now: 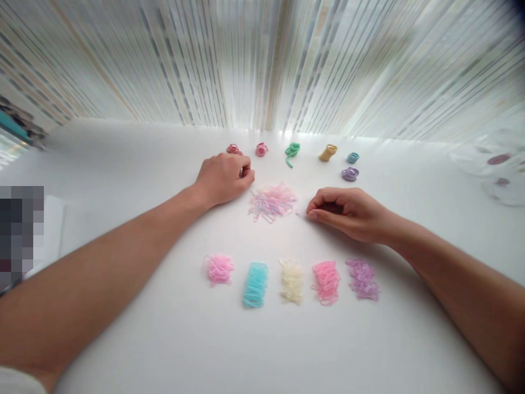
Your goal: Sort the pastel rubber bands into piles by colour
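Observation:
Mixed pastel rubber bands lie in a loose pile (273, 202) on the white table between my hands. My left hand (225, 178) rests at the pile's upper left with its fingers curled closed; whatever it holds, if anything, is hidden. Just behind it, a dark red coil (234, 149) is partly covered. To the right of the pile, my right hand (348, 213) pinches thumb and forefinger together. A small pale lilac rubber band (301, 213) pokes out from those fingertips, blurry.
Nearer me runs a row of sorted bands: light pink (220, 270), blue (255, 284), cream (291, 282), bright pink (326, 282), purple (363, 279). Behind stand coils in pink (261, 149), green (292, 150), mustard (328, 153), teal (353, 157) and violet (350, 174). Striped curtain (262, 60) beyond.

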Action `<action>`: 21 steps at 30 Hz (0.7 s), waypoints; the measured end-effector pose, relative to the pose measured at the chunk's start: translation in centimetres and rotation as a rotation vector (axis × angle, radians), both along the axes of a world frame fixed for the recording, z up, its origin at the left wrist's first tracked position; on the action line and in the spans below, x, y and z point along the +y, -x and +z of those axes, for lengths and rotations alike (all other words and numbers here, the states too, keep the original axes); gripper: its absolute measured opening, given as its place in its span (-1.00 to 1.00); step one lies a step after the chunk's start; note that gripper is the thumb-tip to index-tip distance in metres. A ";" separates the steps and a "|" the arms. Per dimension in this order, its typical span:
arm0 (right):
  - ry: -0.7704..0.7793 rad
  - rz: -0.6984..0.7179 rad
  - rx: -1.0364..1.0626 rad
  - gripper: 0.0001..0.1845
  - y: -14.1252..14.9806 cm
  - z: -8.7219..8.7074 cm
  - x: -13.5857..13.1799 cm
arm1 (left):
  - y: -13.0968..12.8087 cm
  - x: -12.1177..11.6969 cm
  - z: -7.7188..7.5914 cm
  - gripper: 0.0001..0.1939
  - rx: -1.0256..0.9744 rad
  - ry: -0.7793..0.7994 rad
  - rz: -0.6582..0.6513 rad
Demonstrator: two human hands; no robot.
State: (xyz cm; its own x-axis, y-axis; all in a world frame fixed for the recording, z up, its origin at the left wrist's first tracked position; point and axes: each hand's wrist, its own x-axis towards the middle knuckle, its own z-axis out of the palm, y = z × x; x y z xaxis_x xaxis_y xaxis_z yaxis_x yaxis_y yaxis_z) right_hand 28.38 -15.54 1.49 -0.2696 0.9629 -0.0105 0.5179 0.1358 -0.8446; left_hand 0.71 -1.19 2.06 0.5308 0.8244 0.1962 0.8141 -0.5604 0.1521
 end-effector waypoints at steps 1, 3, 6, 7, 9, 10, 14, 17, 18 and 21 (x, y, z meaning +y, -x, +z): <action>0.003 0.001 0.003 -0.59 0.1 0.1 0.0 | 0.0 0.0 0.1 -0.74 0.005 0.002 0.004; 0.004 0.001 0.005 -0.61 0.2 0.2 0.0 | 0.0 0.1 0.2 -0.73 0.019 0.000 0.028; 0.012 -0.002 0.005 -0.64 0.2 0.1 0.1 | -0.1 0.1 0.4 -0.75 0.027 0.011 0.042; 0.014 -0.004 0.004 -0.65 0.2 0.1 0.2 | -0.1 0.1 0.4 -0.75 0.029 0.014 0.041; 0.015 -0.005 0.004 -0.67 0.2 0.0 0.2 | -0.1 0.2 0.4 -0.75 0.031 0.016 0.041; 0.016 -0.006 0.004 -0.68 0.2 0.0 0.1 | -0.1 0.2 0.4 -0.75 0.030 0.014 0.041; 0.029 -0.005 0.004 -0.68 0.1 0.3 -0.1 | 0.0 0.2 0.3 -0.74 0.021 -0.001 0.026; 0.019 -0.016 -0.043 -0.67 0.2 1.0 -0.6 | 0.0 0.3 0.1 -0.72 0.035 0.000 0.013; 0.009 -0.022 -0.072 -0.67 0.4 1.3 -0.8 | 0.0 0.3 0.1 -0.72 0.037 0.001 0.011; -0.061 -0.028 -0.152 -0.72 1.6 2.6 -1.6 | -0.1 0.2 -0.2 -0.72 0.028 0.002 0.000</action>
